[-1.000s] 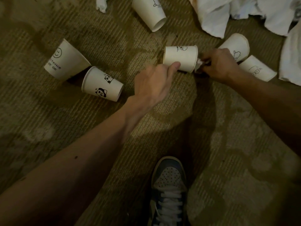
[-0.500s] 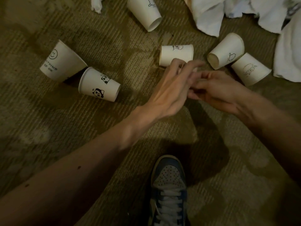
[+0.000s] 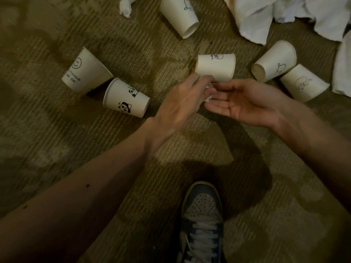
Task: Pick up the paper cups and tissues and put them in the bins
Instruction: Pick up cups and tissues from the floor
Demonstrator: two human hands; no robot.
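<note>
Several white paper cups lie on their sides on the carpet: a smiley cup (image 3: 85, 70), a panda cup (image 3: 126, 98), one at the top (image 3: 179, 16), a middle cup (image 3: 215, 68), and two at the right (image 3: 275, 60) (image 3: 303, 83). My left hand (image 3: 182, 103) pinches a small white tissue scrap (image 3: 209, 95) just below the middle cup. My right hand (image 3: 245, 101) lies palm up with straight fingers, its fingertips meeting the left hand at the scrap. A crumpled tissue (image 3: 126, 6) lies at the top left.
A heap of white tissues (image 3: 266, 18) covers the top right, with more at the right edge (image 3: 341, 69). My blue and white sneaker (image 3: 202, 223) stands on the brown carpet at the bottom centre. No bin is in view.
My right hand drew back from the middle cup with the scrap and turned palm up. My left hand came to meet it and now pinches the scrap.
</note>
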